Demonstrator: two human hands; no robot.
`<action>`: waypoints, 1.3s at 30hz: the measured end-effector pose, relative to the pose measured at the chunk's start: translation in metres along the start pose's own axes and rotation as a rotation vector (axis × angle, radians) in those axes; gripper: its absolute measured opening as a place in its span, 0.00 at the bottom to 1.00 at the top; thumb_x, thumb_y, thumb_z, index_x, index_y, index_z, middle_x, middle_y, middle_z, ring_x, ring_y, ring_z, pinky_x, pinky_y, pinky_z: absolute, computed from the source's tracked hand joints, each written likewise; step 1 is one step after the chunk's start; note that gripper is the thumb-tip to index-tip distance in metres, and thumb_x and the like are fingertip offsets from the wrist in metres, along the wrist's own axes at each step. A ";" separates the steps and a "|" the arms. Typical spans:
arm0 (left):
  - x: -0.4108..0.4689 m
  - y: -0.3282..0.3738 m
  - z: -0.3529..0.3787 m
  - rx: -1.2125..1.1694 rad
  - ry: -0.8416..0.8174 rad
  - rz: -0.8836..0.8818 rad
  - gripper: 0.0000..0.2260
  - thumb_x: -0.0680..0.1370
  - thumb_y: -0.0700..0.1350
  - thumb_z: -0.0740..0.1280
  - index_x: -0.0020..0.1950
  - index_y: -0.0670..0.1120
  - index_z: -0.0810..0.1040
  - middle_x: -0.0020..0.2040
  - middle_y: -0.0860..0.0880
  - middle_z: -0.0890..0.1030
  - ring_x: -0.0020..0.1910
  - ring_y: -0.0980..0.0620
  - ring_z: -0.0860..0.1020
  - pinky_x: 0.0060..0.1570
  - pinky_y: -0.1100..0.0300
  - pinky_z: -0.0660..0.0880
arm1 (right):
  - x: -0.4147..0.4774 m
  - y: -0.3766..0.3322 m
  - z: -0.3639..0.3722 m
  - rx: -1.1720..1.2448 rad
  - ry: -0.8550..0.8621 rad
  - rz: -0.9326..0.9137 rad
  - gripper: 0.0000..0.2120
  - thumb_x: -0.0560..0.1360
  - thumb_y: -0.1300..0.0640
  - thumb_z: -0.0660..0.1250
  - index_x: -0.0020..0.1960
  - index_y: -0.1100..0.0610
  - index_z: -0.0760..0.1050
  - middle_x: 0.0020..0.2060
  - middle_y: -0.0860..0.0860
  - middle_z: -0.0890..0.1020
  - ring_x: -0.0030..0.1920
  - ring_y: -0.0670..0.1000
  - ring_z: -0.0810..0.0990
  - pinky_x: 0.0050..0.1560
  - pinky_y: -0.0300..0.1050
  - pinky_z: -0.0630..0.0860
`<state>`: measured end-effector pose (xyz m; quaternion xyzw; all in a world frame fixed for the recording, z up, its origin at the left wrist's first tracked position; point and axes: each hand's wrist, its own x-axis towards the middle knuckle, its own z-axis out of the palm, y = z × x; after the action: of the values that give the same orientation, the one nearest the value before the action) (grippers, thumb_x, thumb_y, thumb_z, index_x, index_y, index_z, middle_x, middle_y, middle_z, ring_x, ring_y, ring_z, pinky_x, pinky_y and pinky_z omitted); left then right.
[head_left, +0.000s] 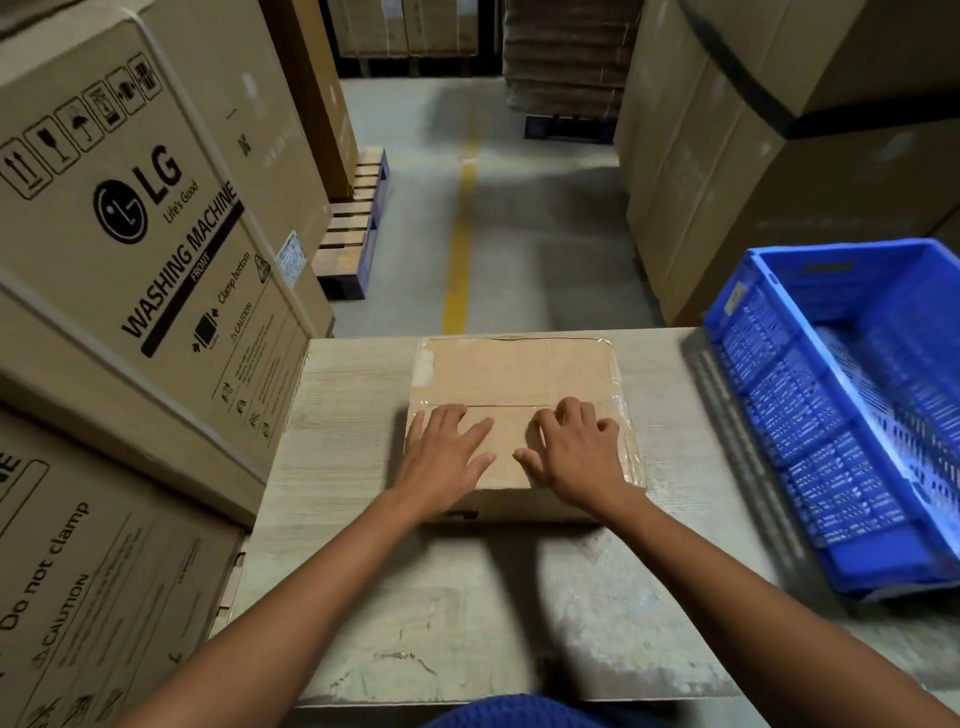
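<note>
A small brown cardboard box (514, 374) sealed with clear tape sits near the far edge of a pale wooden table (353, 415). Both my hands lie on the near half of its top. My left hand (441, 457) rests flat on the near left part, fingers straight and spread. On the near right part, my right hand (576, 452) has its fingertips bent down onto the lid near the centre seam, holding nothing. The box's near wall is partly hidden behind my wrists.
A blue perforated plastic crate (852, 415) stands on the table's right side. Large washing-machine cartons (130, 234) press against the table's left edge. More tall cartons (727, 156) stand right. A concrete aisle with a yellow line (460, 249) and a pallet (358, 218) lies beyond.
</note>
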<state>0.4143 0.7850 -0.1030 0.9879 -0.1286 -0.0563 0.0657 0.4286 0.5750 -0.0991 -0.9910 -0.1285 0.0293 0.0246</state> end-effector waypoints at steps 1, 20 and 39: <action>0.004 -0.005 -0.001 -0.041 -0.009 0.008 0.27 0.81 0.64 0.55 0.79 0.60 0.57 0.81 0.43 0.53 0.80 0.44 0.47 0.77 0.41 0.45 | 0.007 -0.001 -0.002 -0.007 -0.036 -0.034 0.31 0.78 0.31 0.51 0.70 0.51 0.67 0.70 0.58 0.67 0.71 0.60 0.65 0.64 0.62 0.66; 0.089 -0.017 -0.015 -0.011 -0.259 0.105 0.60 0.62 0.77 0.69 0.82 0.54 0.41 0.81 0.46 0.34 0.79 0.45 0.34 0.78 0.40 0.42 | 0.085 0.033 -0.014 -0.048 -0.436 -0.167 0.64 0.56 0.13 0.57 0.80 0.41 0.32 0.79 0.53 0.30 0.78 0.59 0.29 0.74 0.73 0.36; 0.043 0.004 0.000 -0.297 0.068 -0.585 0.40 0.78 0.68 0.58 0.81 0.49 0.46 0.81 0.40 0.44 0.76 0.34 0.58 0.66 0.39 0.67 | 0.024 0.026 0.007 0.208 -0.048 0.329 0.39 0.75 0.25 0.52 0.77 0.47 0.55 0.80 0.64 0.46 0.79 0.68 0.44 0.72 0.72 0.53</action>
<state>0.4547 0.7702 -0.1063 0.9639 0.1724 -0.0580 0.1942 0.4584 0.5560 -0.1093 -0.9898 0.0384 0.0695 0.1185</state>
